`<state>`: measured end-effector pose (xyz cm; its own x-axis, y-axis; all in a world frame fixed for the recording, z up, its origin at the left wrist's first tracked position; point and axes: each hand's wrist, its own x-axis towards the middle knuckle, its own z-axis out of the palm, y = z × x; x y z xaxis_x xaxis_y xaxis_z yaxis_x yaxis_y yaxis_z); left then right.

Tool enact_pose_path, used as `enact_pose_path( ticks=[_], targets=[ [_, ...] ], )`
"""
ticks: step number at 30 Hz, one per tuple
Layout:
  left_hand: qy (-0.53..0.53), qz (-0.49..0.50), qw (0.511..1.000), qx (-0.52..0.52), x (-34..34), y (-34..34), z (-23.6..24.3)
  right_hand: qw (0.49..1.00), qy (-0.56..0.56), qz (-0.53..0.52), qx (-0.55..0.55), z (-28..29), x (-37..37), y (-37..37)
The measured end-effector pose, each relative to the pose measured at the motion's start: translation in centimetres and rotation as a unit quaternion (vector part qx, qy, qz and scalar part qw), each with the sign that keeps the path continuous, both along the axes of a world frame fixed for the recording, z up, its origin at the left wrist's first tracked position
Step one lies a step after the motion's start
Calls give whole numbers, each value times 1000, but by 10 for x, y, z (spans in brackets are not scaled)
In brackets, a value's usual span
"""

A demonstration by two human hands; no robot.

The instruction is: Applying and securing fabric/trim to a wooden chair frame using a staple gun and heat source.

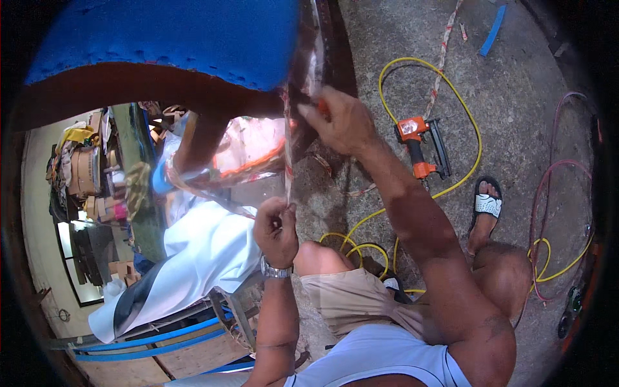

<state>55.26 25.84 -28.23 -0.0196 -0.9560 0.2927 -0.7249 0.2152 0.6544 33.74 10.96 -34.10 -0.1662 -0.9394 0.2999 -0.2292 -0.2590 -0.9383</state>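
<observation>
Two hands on clear plastic wrap (251, 151) hanging from blue seat (174, 39) at 11 o'clock. Head view: left hand (276, 227) closed, pinching wrap's lower edge near centre. Right hand (342, 119) at 12 o'clock, fingers closed on wrap's upper part against dark frame. Orange nail gun (422, 148) on floor at 2 o'clock, yellow hose (474, 129) looped around it.

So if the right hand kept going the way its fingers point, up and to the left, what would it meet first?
Probably the clear plastic wrap that the right hand already pinches, then the dark wooden frame under the blue cushion. Depth is hard to judge in this fisheye view.
</observation>
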Motion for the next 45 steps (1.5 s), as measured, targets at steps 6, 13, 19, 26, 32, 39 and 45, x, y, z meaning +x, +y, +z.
enact_pose_path(
  ticks=[6,13,19,26,32,39,45],
  targets=[
    [17,8,1000,-11,-10,3,-14,995,56,-83,0,7,-16,-22],
    [33,81,996,-33,-1,-1,-6,991,134,-26,11,18,-16,-38],
    [119,68,991,3,0,-2,4,995,98,-28,22,21,-11,-39],
    [147,67,987,23,4,-3,5,996,-27,-10,-80,-2,4,-41],
    [98,93,991,11,-1,-1,-3,840,-519,121,108,-8,6,-36],
    [63,72,995,4,-4,-2,-3,925,-372,-60,42,5,24,-57],
    [80,86,993,16,19,-11,4,702,-682,-129,159,-20,-34,-66]
  ],
)
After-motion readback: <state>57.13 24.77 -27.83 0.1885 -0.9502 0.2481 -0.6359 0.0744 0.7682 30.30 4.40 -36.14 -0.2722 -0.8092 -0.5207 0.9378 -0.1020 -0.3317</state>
